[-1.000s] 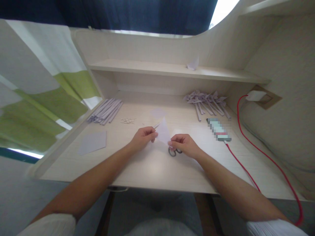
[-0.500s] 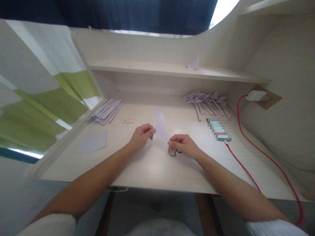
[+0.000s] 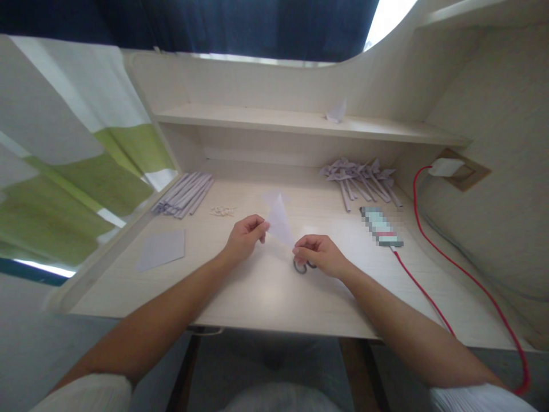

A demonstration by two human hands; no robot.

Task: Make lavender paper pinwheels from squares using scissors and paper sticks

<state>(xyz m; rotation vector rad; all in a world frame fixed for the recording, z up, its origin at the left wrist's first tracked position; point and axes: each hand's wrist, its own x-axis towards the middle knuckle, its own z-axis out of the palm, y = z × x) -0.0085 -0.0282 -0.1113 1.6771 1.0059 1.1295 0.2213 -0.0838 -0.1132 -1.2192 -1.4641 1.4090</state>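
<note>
A thin, pale sheet of paper (image 3: 280, 222), folded into a triangle, is held up over the middle of the desk. My left hand (image 3: 246, 236) pinches its left edge between thumb and fingers. At the lower right corner, my right hand (image 3: 321, 255) has its fingertips closed on the paper. Dark scissors handles (image 3: 300, 268) show on the desk just under my right hand, their blades hidden from view. Behind the triangle's tip lies another pale piece of paper (image 3: 271, 197), partly covered.
Rolled paper sticks (image 3: 184, 193) and small wooden sticks (image 3: 222, 211) lie left, behind stacked paper squares (image 3: 162, 249). On the right are folded-paper pinwheel shapes on sticks (image 3: 360, 174), a phone (image 3: 381, 226) and a red cable (image 3: 467, 263). A folded paper piece (image 3: 336, 111) stands on the shelf.
The triangle's tip has shifted slightly down and left, and my left hand moved a little left with it. My right hand stays almost in place.
</note>
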